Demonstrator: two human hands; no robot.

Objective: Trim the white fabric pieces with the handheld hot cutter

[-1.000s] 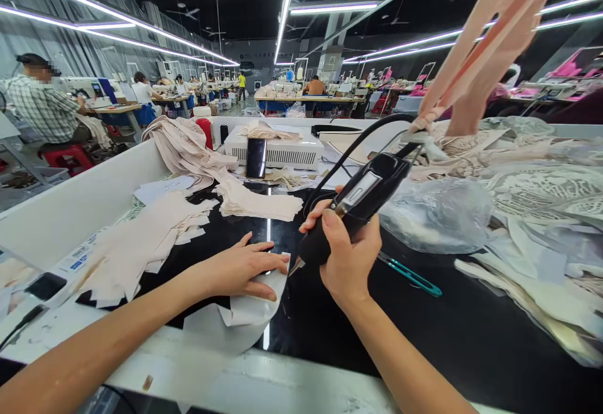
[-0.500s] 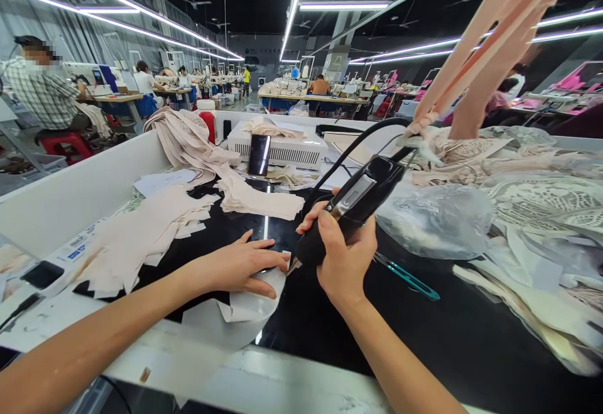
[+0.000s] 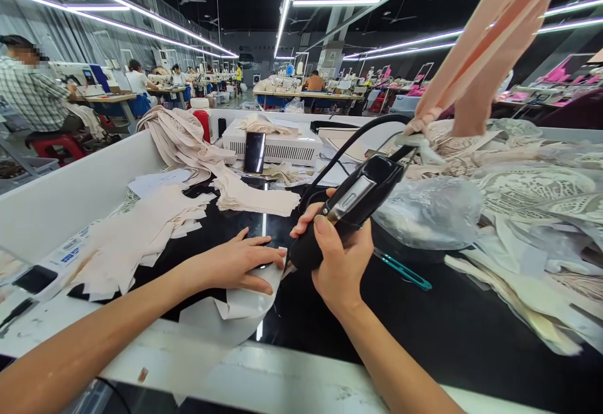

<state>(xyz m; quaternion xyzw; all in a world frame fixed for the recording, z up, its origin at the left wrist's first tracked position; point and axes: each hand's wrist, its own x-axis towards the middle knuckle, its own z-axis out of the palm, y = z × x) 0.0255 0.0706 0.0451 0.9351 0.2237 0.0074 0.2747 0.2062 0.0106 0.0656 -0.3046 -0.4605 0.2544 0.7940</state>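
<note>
My right hand [image 3: 342, 263] wraps round a black corded hand tool [image 3: 360, 197] with a silver metal plate on its side. The tool is tilted, and its narrow tip points down at the edge of a pale fabric piece [image 3: 249, 304]. Whether the tip touches the cloth I cannot tell. My left hand [image 3: 240, 263] lies flat on that fabric with fingers spread, just left of the tip. Part of the cloth hangs over the front edge of the table. Right of the tool lies a turquoise pair of tweezers or snips [image 3: 405, 271].
Stacks of pale cut fabric [image 3: 132, 235] lie at left and a folded stack [image 3: 254, 197] at the centre. A phone [image 3: 254, 152] leans against a white vented box [image 3: 282, 144]. Clear plastic bags [image 3: 428, 213] and lace pieces [image 3: 541, 194] cover the right. Pink cloth strips [image 3: 490, 43] hang above the tool.
The whole view has shifted slightly, so things appear a little further left. Both hands keep nearly the same pose, with the tool still in my right hand at the fabric edge.
</note>
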